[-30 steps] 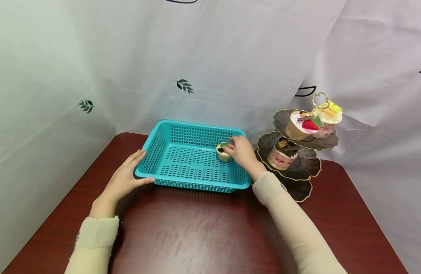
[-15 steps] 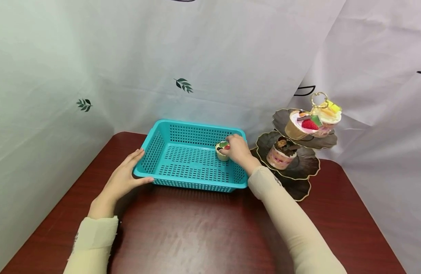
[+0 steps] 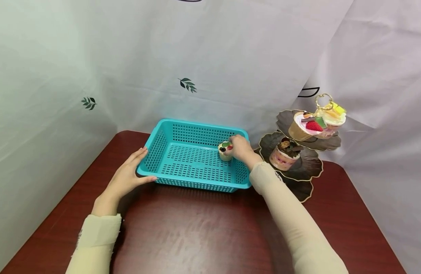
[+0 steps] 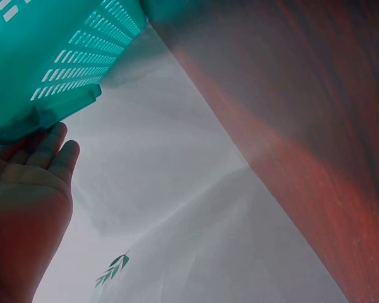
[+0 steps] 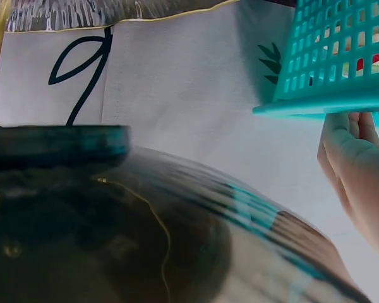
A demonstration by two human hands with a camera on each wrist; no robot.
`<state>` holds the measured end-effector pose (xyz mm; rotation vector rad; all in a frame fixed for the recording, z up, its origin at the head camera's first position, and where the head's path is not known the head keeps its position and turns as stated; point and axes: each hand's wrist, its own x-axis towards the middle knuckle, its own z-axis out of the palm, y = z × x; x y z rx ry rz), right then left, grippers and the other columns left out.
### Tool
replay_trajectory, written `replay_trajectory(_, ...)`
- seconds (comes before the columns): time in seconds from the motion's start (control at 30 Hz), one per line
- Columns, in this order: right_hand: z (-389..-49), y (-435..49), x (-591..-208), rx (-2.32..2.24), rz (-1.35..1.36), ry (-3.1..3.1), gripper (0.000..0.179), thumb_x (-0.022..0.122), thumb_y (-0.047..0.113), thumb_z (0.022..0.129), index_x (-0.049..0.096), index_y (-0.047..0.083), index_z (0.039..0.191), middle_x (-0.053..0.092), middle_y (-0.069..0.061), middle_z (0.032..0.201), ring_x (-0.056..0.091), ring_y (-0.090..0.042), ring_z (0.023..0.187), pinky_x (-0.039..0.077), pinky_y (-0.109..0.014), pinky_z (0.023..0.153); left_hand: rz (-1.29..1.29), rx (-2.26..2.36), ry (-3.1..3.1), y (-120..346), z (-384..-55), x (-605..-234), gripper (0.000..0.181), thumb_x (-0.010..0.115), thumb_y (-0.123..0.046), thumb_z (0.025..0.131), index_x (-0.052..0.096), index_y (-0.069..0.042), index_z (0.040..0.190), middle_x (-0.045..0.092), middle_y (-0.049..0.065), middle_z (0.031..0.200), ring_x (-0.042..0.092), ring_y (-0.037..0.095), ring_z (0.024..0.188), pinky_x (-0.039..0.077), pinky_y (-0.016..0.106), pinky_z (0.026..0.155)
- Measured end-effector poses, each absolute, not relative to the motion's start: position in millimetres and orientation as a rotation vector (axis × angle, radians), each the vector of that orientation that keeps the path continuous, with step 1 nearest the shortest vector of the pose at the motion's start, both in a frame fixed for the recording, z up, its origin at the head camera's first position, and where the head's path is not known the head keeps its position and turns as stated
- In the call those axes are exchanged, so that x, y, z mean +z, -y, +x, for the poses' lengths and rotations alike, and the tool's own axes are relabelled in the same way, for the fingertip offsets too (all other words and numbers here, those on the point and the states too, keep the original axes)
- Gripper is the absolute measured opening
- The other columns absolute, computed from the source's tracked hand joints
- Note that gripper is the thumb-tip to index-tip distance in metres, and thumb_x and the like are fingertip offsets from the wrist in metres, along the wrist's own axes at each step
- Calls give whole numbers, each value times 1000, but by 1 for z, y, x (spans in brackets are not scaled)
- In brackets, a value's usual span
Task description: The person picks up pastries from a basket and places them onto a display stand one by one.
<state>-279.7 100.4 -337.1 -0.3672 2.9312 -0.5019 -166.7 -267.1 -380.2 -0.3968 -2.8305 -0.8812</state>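
A turquoise plastic basket point(image 3: 193, 183) stands on the table. At its left end my left hand point(image 3: 124, 179) rests against the rim, fingers extended and thumb at the front corner. The left wrist view shows these fingertips point(image 4: 62, 158) at the rim. My right hand point(image 3: 242, 149) reaches inside the basket's right end and grips a small dessert cup point(image 3: 224, 155) by its right side. This cup has cream, a green leaf piece and red and dark fruit on top. In the right wrist view the basket wall point(image 5: 341, 69) hides the fingertips and most of the cup.
Right of the basket stands a tiered stand point(image 3: 307, 167) with dark, gold-edged plates. Its middle plate bears a chocolate-topped dessert cup point(image 3: 282, 160); the top one holds a strawberry cup point(image 3: 303, 128) and a yellow-topped cup point(image 3: 331, 118). White cloth point(image 3: 135, 57) hangs behind the dark red table point(image 3: 189, 236).
My right hand has lowered slightly over the dessert cup, its thumb now against the cup's side. My left hand keeps its place at the basket. The head view has shifted slightly.
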Motion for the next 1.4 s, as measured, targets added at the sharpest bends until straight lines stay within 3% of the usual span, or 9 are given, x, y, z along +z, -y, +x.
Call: replay_trajectory(1.4,-298,-91,-352,-292,-305,-2913,55,70,31,87,53,-2,127,54,-19,125,56,-31,111,49,-41,93,-387,-869,2834,266,-167,-381,99,80,-42,75,29,-6,151,25,17,158,28,41,142,35,64,105)
